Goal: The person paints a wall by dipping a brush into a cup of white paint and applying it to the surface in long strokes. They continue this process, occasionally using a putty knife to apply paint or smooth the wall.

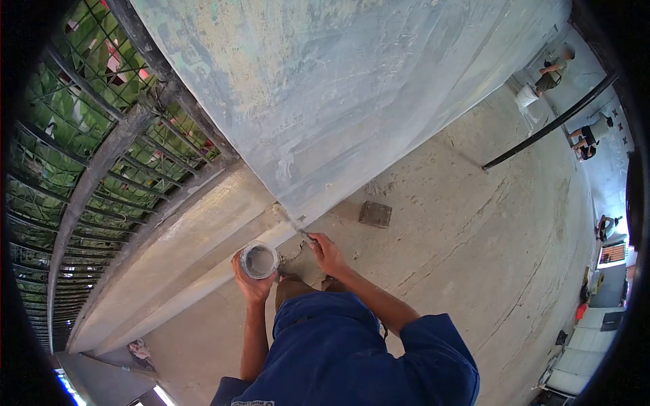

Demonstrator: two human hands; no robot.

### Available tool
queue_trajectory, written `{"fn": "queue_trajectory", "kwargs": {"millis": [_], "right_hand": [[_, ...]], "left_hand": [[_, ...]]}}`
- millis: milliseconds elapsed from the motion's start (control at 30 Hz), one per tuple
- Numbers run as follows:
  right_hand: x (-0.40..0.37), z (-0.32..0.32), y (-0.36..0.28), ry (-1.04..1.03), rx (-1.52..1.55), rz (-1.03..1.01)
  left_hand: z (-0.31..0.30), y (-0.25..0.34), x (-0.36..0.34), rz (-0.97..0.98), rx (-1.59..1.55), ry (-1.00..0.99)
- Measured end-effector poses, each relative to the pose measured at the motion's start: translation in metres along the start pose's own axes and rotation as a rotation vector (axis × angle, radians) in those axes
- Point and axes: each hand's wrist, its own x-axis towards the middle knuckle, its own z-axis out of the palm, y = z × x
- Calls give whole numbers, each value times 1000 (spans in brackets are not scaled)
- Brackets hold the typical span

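My left hand [253, 283] is wrapped round a small round tub [260, 261], held upright with grey material inside. To its right, my right hand [328, 254] closes on the handle of a slim paintbrush [295, 222]. The brush's pale end points up and left, overlapping the bottom corner of the grey, patchy painted wall [338, 108] where it meets the low ledge [196, 237]. White smears mark the wall just above that corner.
A dark block [375, 214] lies on the cracked concrete floor [467, 257] to the right. Metal railing [88, 183] with plants behind it curves along the left. A dark pole [548, 123] crosses at upper right. A person [552, 74] beside a white bucket [526, 96] and others are farther off.
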Motion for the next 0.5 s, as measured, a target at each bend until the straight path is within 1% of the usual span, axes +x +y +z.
{"fn": "queue_trajectory", "kwargs": {"millis": [67, 133, 200, 267, 333, 400, 433, 500], "right_hand": [[6, -8, 0, -14, 13, -31], [21, -29, 7, -26, 19, -67], [44, -63, 20, 8, -180, -95], [67, -105, 40, 62, -282, -176], [78, -146, 38, 51, -337, 208], [82, -170, 83, 266, -366, -10], [82, -180, 87, 260, -368, -18], [77, -190, 92, 381, -363, 17]], "left_hand": [[-3, -5, 0, 6, 8, -8], [-4, -7, 0, 16, -5, 24], [-10, -2, 1, 36, 49, 20], [-13, -2, 2, 55, 104, 23], [-17, -8, -1, 97, 98, 41], [-19, -12, -5, 105, 79, 76], [-19, -14, -7, 116, 57, 107], [-21, -19, -13, 109, 50, 120]]}}
